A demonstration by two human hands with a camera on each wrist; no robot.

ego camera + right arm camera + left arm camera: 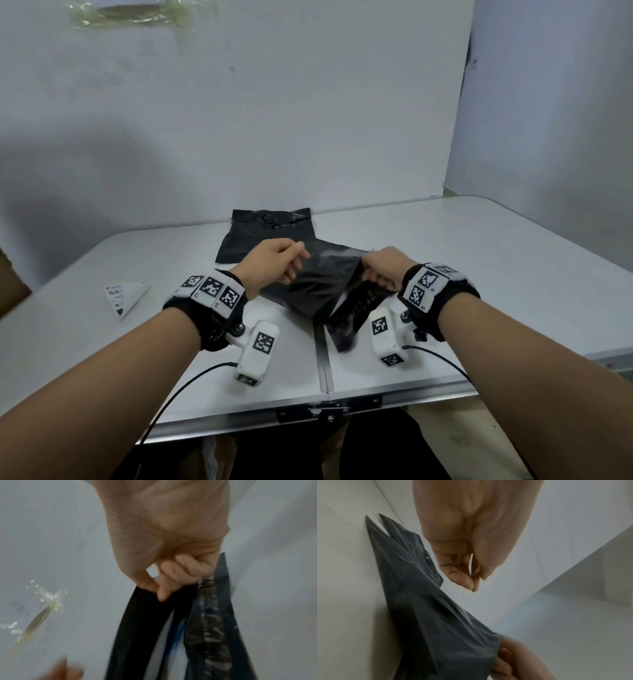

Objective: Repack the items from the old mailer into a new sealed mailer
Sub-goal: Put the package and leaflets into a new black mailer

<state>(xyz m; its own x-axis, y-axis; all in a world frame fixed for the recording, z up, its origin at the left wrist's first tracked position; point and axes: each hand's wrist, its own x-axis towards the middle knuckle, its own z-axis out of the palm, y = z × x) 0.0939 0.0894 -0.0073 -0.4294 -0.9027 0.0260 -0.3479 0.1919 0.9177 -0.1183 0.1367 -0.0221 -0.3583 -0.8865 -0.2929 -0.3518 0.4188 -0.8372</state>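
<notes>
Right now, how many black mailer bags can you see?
2, maybe more hidden. One mailer lies flat at the table's far edge; the other mailer is held up near the middle by the right hand.

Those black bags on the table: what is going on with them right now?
A person is working at a white folding table. The right hand grips a black mailer at its edge, together with a dark printed packet, lifting them off the table. The left hand hovers by the mailer with loosely curled fingers, holding nothing. A second black mailer lies flat farther back, and a torn shipping label lies off to the left.
</notes>
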